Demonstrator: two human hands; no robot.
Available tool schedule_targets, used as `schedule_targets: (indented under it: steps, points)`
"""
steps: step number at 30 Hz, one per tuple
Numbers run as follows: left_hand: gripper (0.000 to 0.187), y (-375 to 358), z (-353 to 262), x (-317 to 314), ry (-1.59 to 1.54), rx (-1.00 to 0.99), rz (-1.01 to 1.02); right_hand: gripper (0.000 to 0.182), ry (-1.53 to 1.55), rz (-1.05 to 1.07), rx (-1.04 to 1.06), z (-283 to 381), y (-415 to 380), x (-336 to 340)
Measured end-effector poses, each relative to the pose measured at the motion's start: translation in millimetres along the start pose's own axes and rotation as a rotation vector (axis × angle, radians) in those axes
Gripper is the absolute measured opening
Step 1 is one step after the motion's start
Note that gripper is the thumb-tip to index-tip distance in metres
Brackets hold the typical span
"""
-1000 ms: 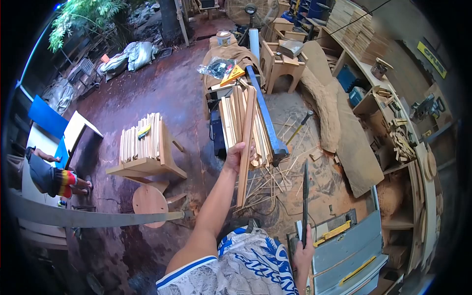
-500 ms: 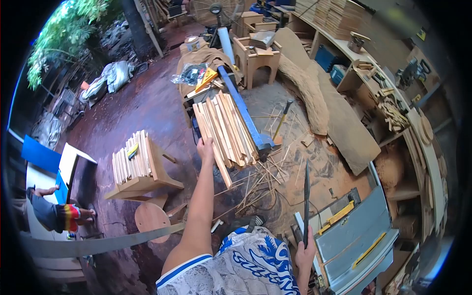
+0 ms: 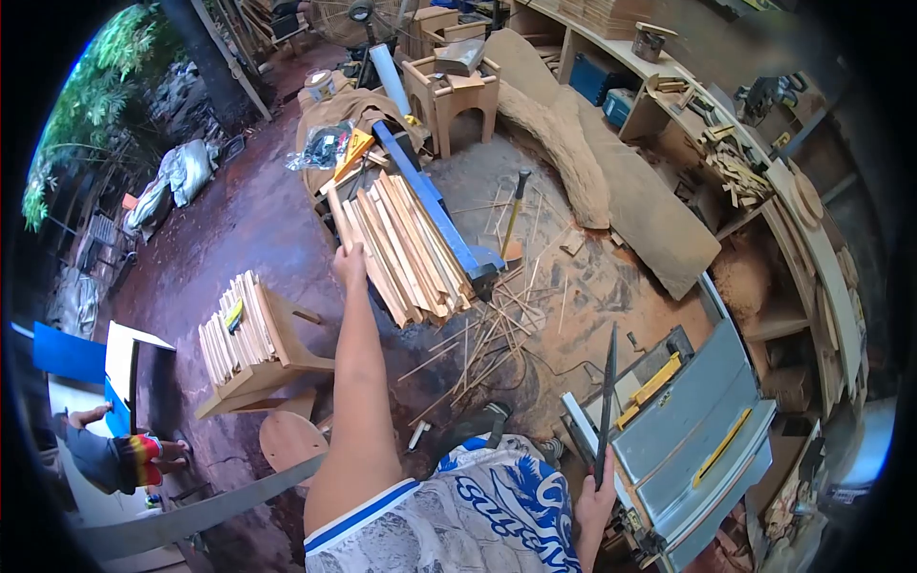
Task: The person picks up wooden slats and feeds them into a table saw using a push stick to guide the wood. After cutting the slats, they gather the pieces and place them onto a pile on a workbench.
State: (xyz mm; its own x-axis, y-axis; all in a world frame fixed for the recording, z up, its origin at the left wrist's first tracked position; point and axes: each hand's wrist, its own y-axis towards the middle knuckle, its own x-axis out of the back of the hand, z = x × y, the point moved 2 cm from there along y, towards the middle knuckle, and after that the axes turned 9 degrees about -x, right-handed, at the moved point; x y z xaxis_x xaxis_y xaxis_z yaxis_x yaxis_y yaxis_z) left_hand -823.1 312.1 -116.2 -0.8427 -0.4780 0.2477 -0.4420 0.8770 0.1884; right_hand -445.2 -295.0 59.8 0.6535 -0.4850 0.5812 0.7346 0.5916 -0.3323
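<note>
My left hand (image 3: 351, 264) is closed around a wooden strip (image 3: 336, 212) at the left edge of a pile of similar light strips (image 3: 406, 250). The pile lies along a blue metal rail (image 3: 425, 191). Low on the right, my right hand (image 3: 594, 498) grips the lower end of a long, thin, dark stick (image 3: 608, 392), which points upward. It is beside the grey table saw (image 3: 683, 444), whose top carries yellow parts.
A wooden stand (image 3: 277, 358) at left holds more strips and a yellow tape measure (image 3: 234, 315). Thin offcuts (image 3: 497, 344) litter the floor ahead. A hammer-like tool (image 3: 516, 205) stands upright beyond them. Another person (image 3: 105, 454) works at far left. Shelves (image 3: 764, 229) line the right.
My left hand has moved forward with the strip, which no longer juts past the pile's near end. My right hand still holds the dark stick. The view has shifted slightly.
</note>
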Motion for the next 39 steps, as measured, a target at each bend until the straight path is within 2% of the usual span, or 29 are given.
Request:
schedule_targets:
  steps: [2, 3, 6, 7, 9, 10, 11, 12, 14, 15, 19, 22, 24, 28, 30, 35, 37, 39]
  points:
    - [0.046, -3, 23, 17, 0.208, 0.153, -0.012, 0.07, 0.035, -0.021, -0.015, -4, -3, -2]
    - [0.045, -2, 42, 20, 0.175, 0.216, 0.001, 0.07, 0.002, -0.015, -0.021, -8, -4, -2]
    - [0.045, 5, 101, 12, 0.023, 0.175, -0.069, 0.07, -0.019, 0.021, -0.063, 1, -8, -6]
    - [0.046, 1, 81, 14, 0.1, 0.146, -0.011, 0.07, -0.024, 0.026, -0.064, -2, -7, -7]
    - [0.044, -6, 38, 9, 0.03, 0.214, 0.032, 0.07, -0.118, 0.006, 0.11, -7, -4, -12]
    - [0.043, -4, 35, 4, -0.041, 0.278, 0.08, 0.07, -0.12, 0.008, 0.11, 1, -3, -13]
    - [0.033, 1, 29, 2, 0.001, 0.214, 0.089, 0.07, -0.136, 0.044, 0.066, 8, -3, -12]
    - [0.033, 4, 35, 0, 0.008, 0.221, 0.087, 0.07, -0.154, 0.081, 0.019, 16, -4, -12]
    - [0.026, 2, 54, -2, -0.235, 0.319, 0.005, 0.07, -0.165, 0.102, -0.001, 29, -3, -12]
    - [0.02, -3, 64, -4, -0.206, 0.303, -0.081, 0.069, -0.166, 0.109, -0.014, 31, -3, -13]
    - [0.019, -47, 73, 4, -0.162, 0.44, -0.077, 0.068, -0.167, 0.05, 0.105, 21, -2, -13]
    - [0.02, -60, 75, -4, -0.341, 0.445, -0.019, 0.068, -0.135, 0.07, 0.027, 17, -4, -9]
    - [0.019, -62, 75, -6, -0.336, 0.42, -0.006, 0.068, -0.128, 0.056, 0.09, 5, -1, -10]
    - [0.02, -52, 73, 0, -0.248, 0.384, 0.105, 0.068, -0.1, 0.074, 0.042, 1, 1, -7]
    - [0.018, -54, 72, 6, -0.286, 0.432, 0.123, 0.069, -0.103, 0.084, 0.058, 6, 2, -6]
    - [0.017, -71, 61, 13, -0.345, 0.457, -0.012, 0.069, -0.102, 0.097, 0.041, 4, 4, -5]
    - [0.015, -73, 58, 16, -0.322, 0.433, 0.018, 0.068, -0.085, 0.097, 0.021, 3, 6, -5]
    - [0.015, -73, 56, 20, -0.249, 0.35, -0.034, 0.064, -0.102, 0.088, 0.07, -8, 6, -4]
